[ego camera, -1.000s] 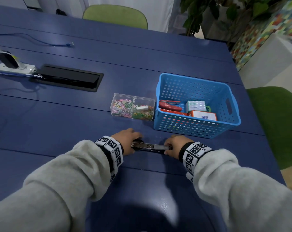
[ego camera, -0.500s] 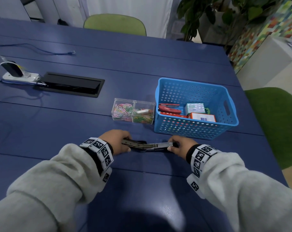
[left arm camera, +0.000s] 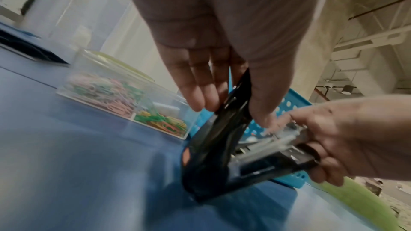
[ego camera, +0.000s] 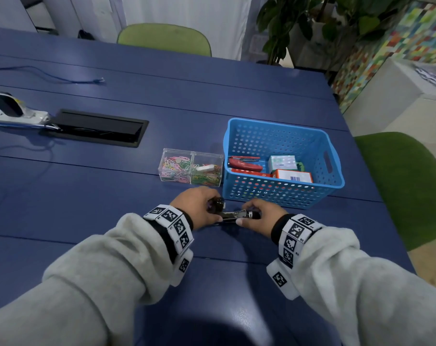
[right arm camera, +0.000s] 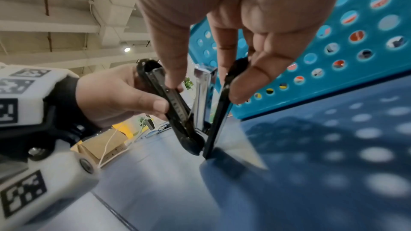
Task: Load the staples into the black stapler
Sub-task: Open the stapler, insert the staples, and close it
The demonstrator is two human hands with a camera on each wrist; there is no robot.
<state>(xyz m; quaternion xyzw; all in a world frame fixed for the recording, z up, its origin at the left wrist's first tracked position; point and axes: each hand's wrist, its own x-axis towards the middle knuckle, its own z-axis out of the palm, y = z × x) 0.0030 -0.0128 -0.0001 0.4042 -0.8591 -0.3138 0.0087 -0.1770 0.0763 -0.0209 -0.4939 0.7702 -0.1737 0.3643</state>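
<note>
The black stapler [ego camera: 234, 214] stands on the blue table [ego camera: 112, 196] between my two hands, hinged open in a V. My left hand [ego camera: 197, 208] pinches the raised black top cover [left arm camera: 224, 120] between fingers and thumb. My right hand [ego camera: 259, 216] grips the front end of the base and the metal magazine [right arm camera: 202, 94]. In the right wrist view the cover, the magazine and the base [right arm camera: 219, 111] are spread apart. Whether staples lie in the magazine I cannot tell. Two small boxes [ego camera: 293, 176] lie in the blue basket [ego camera: 274, 193].
A clear two-part box of coloured paper clips [ego camera: 190, 168] sits just behind my left hand. The basket, right behind my right hand, also holds a red stapler [ego camera: 244, 164]. A black cable hatch [ego camera: 99, 128] and a power strip [ego camera: 17, 113] lie far left. Green chairs stand around the table.
The stapler lay spread almost flat between my hands. My left hand has swung the top cover upward and toward my right hand, so the hands are closer together.
</note>
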